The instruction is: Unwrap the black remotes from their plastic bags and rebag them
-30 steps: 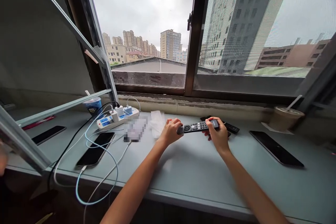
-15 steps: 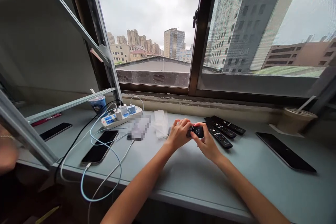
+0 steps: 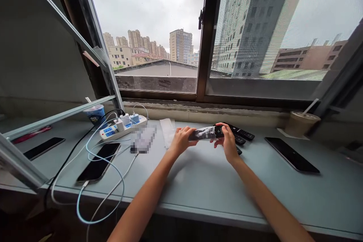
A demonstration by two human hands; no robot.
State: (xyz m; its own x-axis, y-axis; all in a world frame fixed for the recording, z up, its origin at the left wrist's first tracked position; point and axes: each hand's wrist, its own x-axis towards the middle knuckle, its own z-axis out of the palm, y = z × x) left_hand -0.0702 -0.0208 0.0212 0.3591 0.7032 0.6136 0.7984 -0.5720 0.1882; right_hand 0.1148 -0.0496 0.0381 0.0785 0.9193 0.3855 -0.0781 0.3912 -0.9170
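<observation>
Remote control [image 3: 208,133] is sitting up off the surface [image 3: 204,185], held between both hands roughly level, running left to right. Part of it looks shiny and blurred, kind of like a clear wrapper or glare over the left half, can't really tell which. Left hand [image 3: 181,140] is curling its fingers around the left end, and right hand [image 3: 227,141] is wrapping around the right end with the thumb on top, so both are closed on the same thing.

Just behind the right hand, a couple more black remotes [image 3: 242,134] are lying flat on the surface, close to the window ledge. A white cloth or wipe [image 3: 167,132] is lying just beside the left hand. Further left a white power strip [image 3: 123,128] is sitting with chargers plugged in, cables [image 3: 99,166] looping off the front edge, one going to a dark phone [image 3: 98,162] lying face up. A blue cup [image 3: 95,114] is standing behind the strip. Another phone [image 3: 42,148] is lying far left, and a third one [image 3: 292,155] is lying well off to the right, near a paper cup with a straw [image 3: 300,124].
</observation>
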